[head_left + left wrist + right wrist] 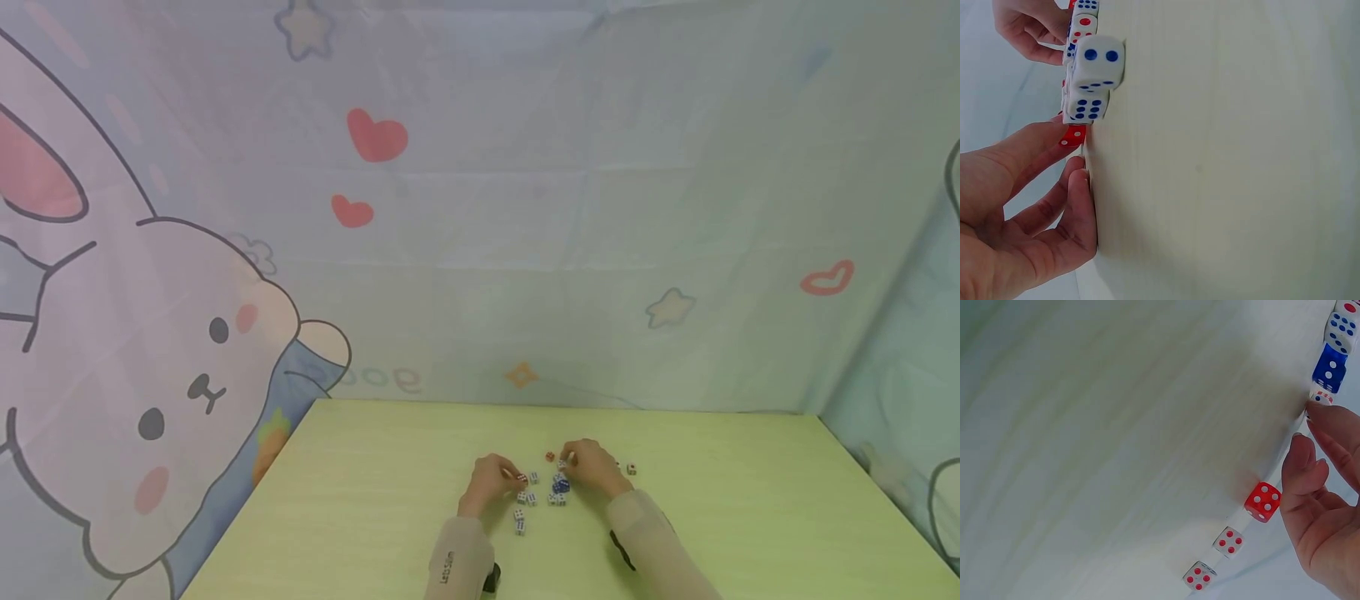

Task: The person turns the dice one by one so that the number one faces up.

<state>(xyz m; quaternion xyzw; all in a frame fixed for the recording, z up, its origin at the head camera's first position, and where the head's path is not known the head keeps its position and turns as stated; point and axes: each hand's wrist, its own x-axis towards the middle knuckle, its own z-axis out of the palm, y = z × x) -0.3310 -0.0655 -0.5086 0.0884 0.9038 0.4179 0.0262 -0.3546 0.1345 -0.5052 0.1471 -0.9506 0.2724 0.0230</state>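
Note:
My left hand (491,482) is on the left side of a loose group of small dice. Its fingertips pinch a red die (1073,135) with white dots, partly hidden behind a finger in the left wrist view. My right hand (591,465) reaches in from the right, and its fingertips pinch a white die (1321,397), mostly covered by a finger. Two blue dice (561,486) lie just in front of that hand. Another red die (1263,502) sits beside the right hand's curled fingers.
Several white dice lie between the hands, including a side-by-side pair (557,500). Nearer the front, a white die (519,515) stands by another (521,528). Right of the right hand is a white die (632,469). The pale wooden table (360,500) meets a printed curtain (480,292) behind.

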